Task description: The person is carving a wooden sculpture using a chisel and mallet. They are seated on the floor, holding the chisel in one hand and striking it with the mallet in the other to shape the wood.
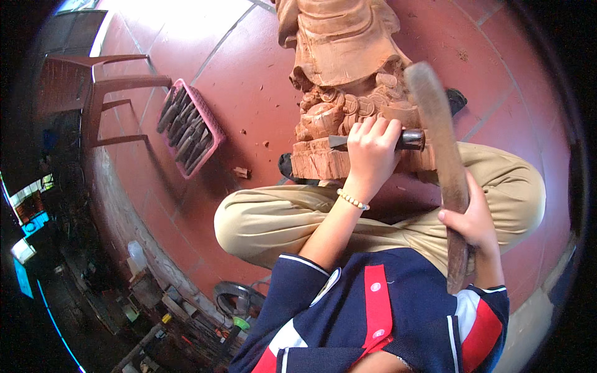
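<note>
A carved reddish wooden statue (pixel 345 43) lies on the floor before me, its base end toward my crossed legs. Rounded shapes and coin-like discs are carved above the base. My left hand (pixel 374 149) is wrapped round a chisel (pixel 411 140), held sideways over the base. The flat metal blade points left and the dark ringed handle end points right. My right hand (pixel 474 217) grips a long wooden mallet (pixel 435 112) by its narrower dark lower part. Its broad, worn head rises beside the statue, just right of the chisel's handle end, apparently close to it.
Left of the statue, a pink basket (pixel 216 129) full of dark-handled tools sits on red floor tiles, next to a brown plastic chair (pixel 93 102). Wood chips (pixel 241 172) are scattered nearby. Clutter and a dark wheel (pixel 239 299) stand at the lower left.
</note>
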Action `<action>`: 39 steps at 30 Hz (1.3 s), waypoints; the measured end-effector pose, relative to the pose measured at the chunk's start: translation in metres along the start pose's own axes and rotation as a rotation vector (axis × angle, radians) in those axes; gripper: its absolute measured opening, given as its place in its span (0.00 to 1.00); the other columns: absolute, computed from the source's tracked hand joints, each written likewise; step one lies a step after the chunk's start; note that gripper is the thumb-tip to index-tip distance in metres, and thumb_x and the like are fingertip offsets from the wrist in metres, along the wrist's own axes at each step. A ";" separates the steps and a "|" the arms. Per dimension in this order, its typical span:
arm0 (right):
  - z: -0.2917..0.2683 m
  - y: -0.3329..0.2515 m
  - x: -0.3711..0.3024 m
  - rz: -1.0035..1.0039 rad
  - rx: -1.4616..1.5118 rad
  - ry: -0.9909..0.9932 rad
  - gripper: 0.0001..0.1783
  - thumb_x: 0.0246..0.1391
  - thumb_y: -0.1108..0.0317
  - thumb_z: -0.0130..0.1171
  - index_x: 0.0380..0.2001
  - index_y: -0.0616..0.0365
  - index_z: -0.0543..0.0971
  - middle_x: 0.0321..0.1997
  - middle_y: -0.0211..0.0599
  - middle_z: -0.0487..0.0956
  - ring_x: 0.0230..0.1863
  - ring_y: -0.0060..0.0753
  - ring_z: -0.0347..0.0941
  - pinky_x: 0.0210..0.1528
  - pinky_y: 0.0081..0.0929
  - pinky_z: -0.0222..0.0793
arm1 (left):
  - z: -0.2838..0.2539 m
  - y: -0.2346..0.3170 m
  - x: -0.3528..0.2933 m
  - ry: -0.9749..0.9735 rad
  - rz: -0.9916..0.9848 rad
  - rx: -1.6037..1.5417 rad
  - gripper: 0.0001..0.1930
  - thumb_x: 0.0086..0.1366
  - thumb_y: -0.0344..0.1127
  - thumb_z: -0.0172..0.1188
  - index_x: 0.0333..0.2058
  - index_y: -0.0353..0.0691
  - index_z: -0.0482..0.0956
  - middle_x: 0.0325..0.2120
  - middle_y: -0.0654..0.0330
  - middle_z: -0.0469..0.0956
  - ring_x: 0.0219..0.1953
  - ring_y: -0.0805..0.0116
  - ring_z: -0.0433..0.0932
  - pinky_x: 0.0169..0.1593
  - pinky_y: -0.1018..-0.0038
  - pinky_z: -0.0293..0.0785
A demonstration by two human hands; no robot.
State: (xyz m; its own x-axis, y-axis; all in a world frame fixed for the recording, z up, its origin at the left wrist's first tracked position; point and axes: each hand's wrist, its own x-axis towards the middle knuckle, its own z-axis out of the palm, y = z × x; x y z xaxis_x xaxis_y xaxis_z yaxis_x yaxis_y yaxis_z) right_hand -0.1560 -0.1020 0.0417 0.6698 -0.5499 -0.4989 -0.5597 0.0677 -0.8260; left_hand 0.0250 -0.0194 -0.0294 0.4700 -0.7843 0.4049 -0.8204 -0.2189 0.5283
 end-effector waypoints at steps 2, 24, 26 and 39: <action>0.001 -0.004 -0.004 0.075 0.262 0.049 0.29 0.30 0.70 0.60 0.41 0.63 0.63 0.31 0.33 0.69 0.31 0.25 0.67 0.35 0.22 0.64 | 0.000 -0.002 -0.003 0.008 0.001 0.023 0.10 0.36 0.29 0.57 0.22 0.42 0.67 0.17 0.61 0.66 0.25 0.62 0.68 0.27 0.69 0.61; 0.007 -0.005 -0.001 -0.073 0.031 0.010 0.34 0.29 0.70 0.60 0.44 0.66 0.61 0.41 0.41 0.69 0.44 0.36 0.65 0.47 0.29 0.59 | -0.004 0.000 0.000 -0.045 -0.010 0.040 0.11 0.37 0.29 0.59 0.24 0.40 0.70 0.18 0.57 0.69 0.24 0.59 0.69 0.29 0.68 0.64; 0.004 -0.007 -0.001 0.077 0.229 0.087 0.33 0.29 0.69 0.61 0.43 0.64 0.62 0.37 0.37 0.68 0.41 0.33 0.64 0.47 0.29 0.58 | -0.007 -0.001 0.003 0.043 -0.034 -0.024 0.09 0.39 0.28 0.58 0.23 0.39 0.70 0.18 0.57 0.69 0.24 0.59 0.69 0.28 0.68 0.64; 0.004 0.001 -0.012 -0.064 0.040 0.127 0.35 0.31 0.70 0.59 0.47 0.65 0.60 0.36 0.39 0.69 0.40 0.35 0.67 0.46 0.30 0.60 | 0.000 -0.004 0.005 0.158 -0.001 -0.034 0.11 0.32 0.29 0.56 0.19 0.41 0.65 0.15 0.60 0.63 0.21 0.61 0.66 0.24 0.70 0.59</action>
State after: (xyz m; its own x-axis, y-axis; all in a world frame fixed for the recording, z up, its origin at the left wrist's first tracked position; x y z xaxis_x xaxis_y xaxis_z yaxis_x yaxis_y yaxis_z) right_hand -0.1631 -0.0921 0.0463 0.6351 -0.6547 -0.4099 -0.4964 0.0607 -0.8660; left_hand 0.0306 -0.0219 -0.0294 0.5187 -0.6825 0.5149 -0.8095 -0.1983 0.5526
